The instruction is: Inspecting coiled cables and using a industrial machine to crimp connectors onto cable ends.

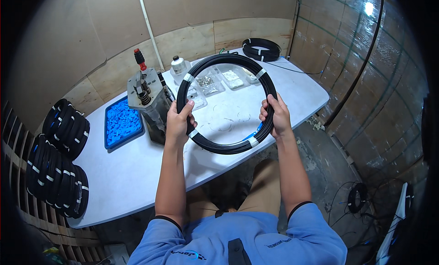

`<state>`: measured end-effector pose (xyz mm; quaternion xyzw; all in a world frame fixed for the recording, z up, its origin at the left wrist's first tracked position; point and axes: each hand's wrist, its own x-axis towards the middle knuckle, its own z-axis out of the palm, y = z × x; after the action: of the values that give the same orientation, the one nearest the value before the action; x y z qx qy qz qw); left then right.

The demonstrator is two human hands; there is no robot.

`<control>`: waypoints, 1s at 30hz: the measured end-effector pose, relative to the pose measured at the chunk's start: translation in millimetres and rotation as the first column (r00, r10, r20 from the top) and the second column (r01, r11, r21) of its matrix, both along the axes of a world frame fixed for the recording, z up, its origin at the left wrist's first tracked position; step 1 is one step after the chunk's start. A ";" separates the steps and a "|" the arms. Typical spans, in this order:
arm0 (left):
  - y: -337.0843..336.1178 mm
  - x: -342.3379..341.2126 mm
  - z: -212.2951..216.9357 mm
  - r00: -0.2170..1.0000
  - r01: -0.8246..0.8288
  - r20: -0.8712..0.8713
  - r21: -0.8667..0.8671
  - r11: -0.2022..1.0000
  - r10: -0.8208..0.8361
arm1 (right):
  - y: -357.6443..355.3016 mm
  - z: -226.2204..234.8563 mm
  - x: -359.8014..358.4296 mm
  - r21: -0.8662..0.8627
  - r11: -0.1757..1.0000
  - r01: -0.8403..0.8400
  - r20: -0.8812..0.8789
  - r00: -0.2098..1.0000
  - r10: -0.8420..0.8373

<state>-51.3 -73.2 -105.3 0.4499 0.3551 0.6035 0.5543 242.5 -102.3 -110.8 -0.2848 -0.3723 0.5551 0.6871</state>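
Between my two hands I hold up a large coil of black cable [220, 59], bound with several white tape bands. My left hand [180, 121] is wrapped round the coil's left side, thumb on its inner edge. On the opposite side, my right hand [277, 115] grips the ring with curled fingers. A small blue connector piece [250, 136] shows on the coil's lower right, close to my right hand. The coil is raised above the front part of the white table [119, 182], and the tabletop shows through its middle.
A metal hand press [151, 100] with a red-and-black handle stands left of the coil, beside a blue tray [108, 143] of blue parts. Clear boxes [208, 83] of small parts and a white bottle [178, 65] lie behind. More cable coils [59, 178] stand left; another coil [261, 50] lies far right.
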 end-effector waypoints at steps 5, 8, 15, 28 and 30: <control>-10.5 2.6 6.7 0.999 0.002 0.053 0.044 0.999 -0.004 | 8.5 -9.4 1.3 -0.044 0.999 -0.028 -0.069 0.997 0.025; -8.0 -1.3 9.0 0.999 0.003 0.037 0.032 0.999 -0.004 | 3.2 -7.0 -3.5 -0.074 0.997 -0.025 -0.082 0.996 0.019; 8.0 -8.8 -4.9 0.995 0.052 0.088 -0.039 0.998 -0.049 | -10.0 8.8 -8.8 -0.063 0.998 0.025 -0.015 1.000 -0.026; 3.7 6.5 -9.7 0.993 0.064 0.101 0.017 0.998 -0.065 | 8.9 -15.1 4.2 -0.060 0.992 0.114 0.121 0.987 -0.106; 3.2 6.5 -9.9 0.993 0.058 0.104 0.029 0.998 -0.061 | 11.0 -21.4 4.4 -0.063 0.992 0.109 0.110 0.989 -0.101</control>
<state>-44.8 -70.0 -115.3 0.4353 0.3042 0.6139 0.5841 246.9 -91.3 -132.3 -0.3569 -0.3736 0.5146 0.6843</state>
